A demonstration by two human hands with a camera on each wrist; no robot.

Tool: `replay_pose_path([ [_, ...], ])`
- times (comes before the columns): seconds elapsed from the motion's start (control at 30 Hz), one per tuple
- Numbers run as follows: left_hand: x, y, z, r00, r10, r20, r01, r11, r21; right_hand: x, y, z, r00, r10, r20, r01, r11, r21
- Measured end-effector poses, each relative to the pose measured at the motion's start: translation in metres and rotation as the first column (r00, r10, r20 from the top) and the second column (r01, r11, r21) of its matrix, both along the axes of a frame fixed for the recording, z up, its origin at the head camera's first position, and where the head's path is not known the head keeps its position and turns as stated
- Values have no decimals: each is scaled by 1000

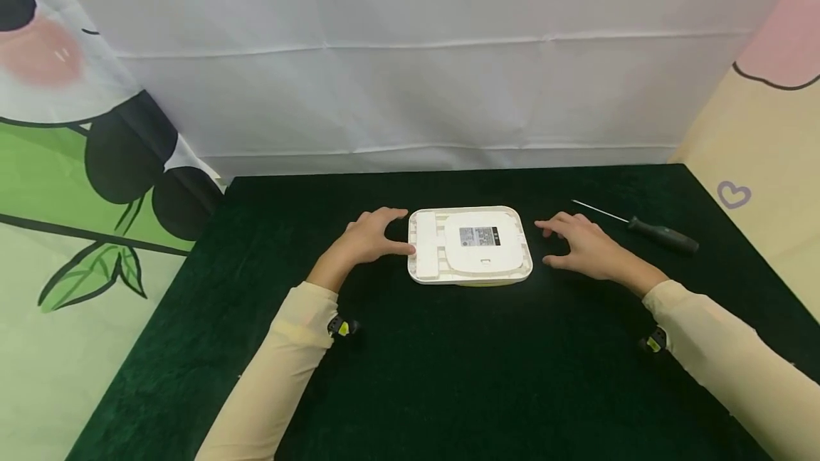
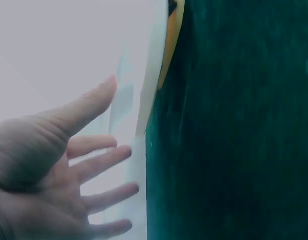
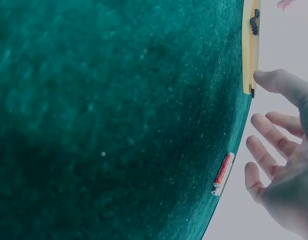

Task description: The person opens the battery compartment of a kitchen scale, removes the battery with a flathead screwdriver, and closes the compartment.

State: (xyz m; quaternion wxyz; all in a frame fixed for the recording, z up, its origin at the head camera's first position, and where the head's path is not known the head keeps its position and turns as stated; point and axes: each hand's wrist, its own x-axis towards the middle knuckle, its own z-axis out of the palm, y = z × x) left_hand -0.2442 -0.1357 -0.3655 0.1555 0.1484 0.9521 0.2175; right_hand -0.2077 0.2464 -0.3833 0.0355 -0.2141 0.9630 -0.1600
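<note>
A flat white device with rounded corners lies on the green cloth, its face with a printed label turned up. Some yellow shows under its near edge. At the device's left edge is my left hand, fingers spread and thumb tip right at the rim. My right hand hovers off the right edge with loosely bent fingers and a gap to the device. In the left wrist view the hand has its fingers extended and grips nothing. The right wrist view also shows an empty hand near a yellow edge.
A screwdriver with a dark handle lies to the right, beyond my right hand. Small red and white cylinders, like batteries, lie on the cloth in the right wrist view. A white fabric backdrop rises behind the table.
</note>
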Motion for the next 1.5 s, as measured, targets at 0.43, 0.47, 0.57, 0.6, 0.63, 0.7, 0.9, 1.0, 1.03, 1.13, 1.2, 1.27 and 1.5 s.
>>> replay_pose_path([
  [0.43,-10,-13,-20,997,-77,-3,77,993,-90,-6,-11,-7,998,43,45,-44,999,15],
  [0.47,-10,-12,-21,996,-89,-9,88,993,-85,-6,-11,-8,998,41,54,-42,999,16],
  [0.57,-10,-11,-23,993,-112,-27,110,991,-71,-8,-10,-8,996,32,84,-33,999,5],
  [0.6,-10,-11,-24,993,-117,-33,114,991,-68,-9,-10,-9,995,31,94,-30,1000,-3],
  [0.63,-10,-12,-24,992,-116,-40,114,991,-66,-10,-9,-9,994,30,101,-30,1000,-9],
  [0.7,-11,-12,-25,991,-123,-54,120,991,-62,-11,-7,-10,994,32,107,-30,999,-17],
  [0.9,-11,-13,-25,990,-133,-56,133,991,-17,-13,0,-12,992,63,110,-57,997,-54],
  [1.0,-11,-15,-23,991,-131,-28,132,991,19,-14,3,-11,988,81,132,-69,993,-92],
  [1.03,-11,-16,-22,992,-129,-15,129,991,31,-15,5,-11,986,85,142,-71,992,-104],
  [1.13,-10,-19,-19,993,-117,32,114,991,75,-16,9,-7,976,106,191,-76,985,-157],
  [1.2,-10,-21,-17,992,-114,60,107,988,114,-17,12,-5,964,112,240,-67,980,-186],
  [1.27,-10,-24,-16,989,-122,78,108,981,159,-17,15,-1,948,120,294,-57,975,-216],
  [1.5,-11,-29,-18,980,-169,103,130,943,308,-18,20,7,913,141,382,-37,963,-266],
])
